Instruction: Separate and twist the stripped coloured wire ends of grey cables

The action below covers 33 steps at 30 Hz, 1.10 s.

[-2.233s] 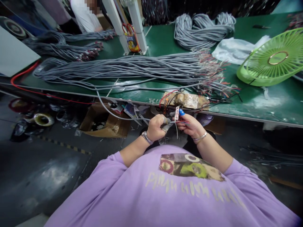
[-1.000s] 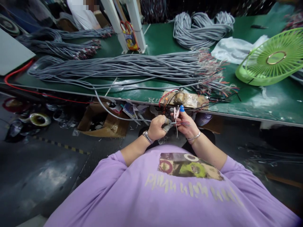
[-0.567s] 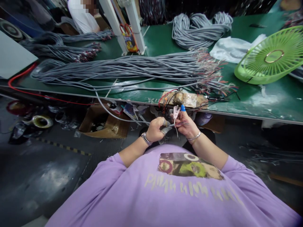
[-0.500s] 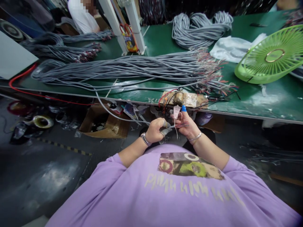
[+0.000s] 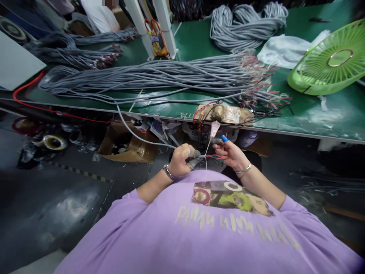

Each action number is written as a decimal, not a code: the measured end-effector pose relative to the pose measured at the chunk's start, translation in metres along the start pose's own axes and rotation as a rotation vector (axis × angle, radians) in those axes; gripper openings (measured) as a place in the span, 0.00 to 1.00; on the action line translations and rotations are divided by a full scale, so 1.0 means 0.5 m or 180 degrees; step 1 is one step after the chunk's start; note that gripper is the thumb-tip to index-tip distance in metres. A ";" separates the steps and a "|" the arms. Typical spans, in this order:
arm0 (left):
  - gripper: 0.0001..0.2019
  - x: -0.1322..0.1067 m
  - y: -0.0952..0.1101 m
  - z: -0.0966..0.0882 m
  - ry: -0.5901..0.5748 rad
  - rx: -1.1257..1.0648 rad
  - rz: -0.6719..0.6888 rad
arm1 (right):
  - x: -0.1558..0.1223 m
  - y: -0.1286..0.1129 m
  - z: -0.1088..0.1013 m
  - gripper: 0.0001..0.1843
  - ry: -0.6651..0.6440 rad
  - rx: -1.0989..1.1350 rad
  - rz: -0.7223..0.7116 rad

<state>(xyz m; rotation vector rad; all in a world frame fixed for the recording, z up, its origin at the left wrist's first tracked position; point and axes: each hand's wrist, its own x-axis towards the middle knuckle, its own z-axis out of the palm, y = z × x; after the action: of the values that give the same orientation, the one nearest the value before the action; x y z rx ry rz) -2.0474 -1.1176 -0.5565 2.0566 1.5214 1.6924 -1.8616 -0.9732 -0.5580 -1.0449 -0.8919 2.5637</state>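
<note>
My left hand [image 5: 182,160], with grey finger covers on thumb and fingers, is closed on a grey cable [image 5: 148,142] near its stripped end. Thin red and blue wires [image 5: 214,156] run from that end to my right hand [image 5: 234,156], whose lower fingers curl around them. A blue cover caps the right thumb, a grey one another finger; those two digits stand apart from the wires. A thin white strand [image 5: 207,149] crosses the cable end and rises to a pale pinkish, film-like piece [image 5: 215,128] at the bench edge. What the piece is, I cannot tell.
A long bundle of grey cables [image 5: 148,78] lies along the green bench [image 5: 310,118], with a coiled bundle [image 5: 245,30] behind. A green fan [image 5: 327,61] stands at right. A wooden block [image 5: 242,115] sits at the edge. Below is a cardboard box [image 5: 134,150]. Someone in white [image 5: 99,17] sits opposite.
Both hands have moved slightly apart, exposing more of the coloured wires between them. The right thumb and covered finger have moved away from the pale piece. The view has shifted slightly.
</note>
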 end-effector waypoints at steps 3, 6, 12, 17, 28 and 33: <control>0.05 0.004 -0.006 0.004 0.0004 0.0073 0.0126 | -0.020 0.010 -0.002 0.27 -0.0403 -0.0393 0.0199; 0.04 0.004 -0.010 0.015 -0.0047 -0.0008 0.0230 | -0.041 0.012 0.021 0.32 -0.0476 -0.0627 0.0243; 0.05 0.001 -0.013 0.024 -0.0219 -0.0095 0.0241 | -0.055 0.008 0.076 0.26 0.0164 -0.0898 -0.0238; 0.05 0.004 -0.013 0.015 -0.0078 -0.0086 0.0187 | -0.040 -0.010 0.048 0.25 0.0836 -0.0560 -0.1021; 0.05 0.045 -0.051 0.024 0.0508 0.0569 0.0240 | 0.019 -0.040 0.020 0.29 0.0695 -0.0264 -0.0414; 0.05 0.058 -0.081 0.058 0.0435 0.0679 0.0112 | 0.044 -0.062 0.060 0.31 0.0342 -0.0254 -0.0389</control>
<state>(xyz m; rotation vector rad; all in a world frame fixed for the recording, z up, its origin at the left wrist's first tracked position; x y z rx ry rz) -2.0533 -1.0622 -0.5716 2.1154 1.7896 1.7877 -1.8987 -0.9532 -0.5343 -1.1027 -1.0044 2.3664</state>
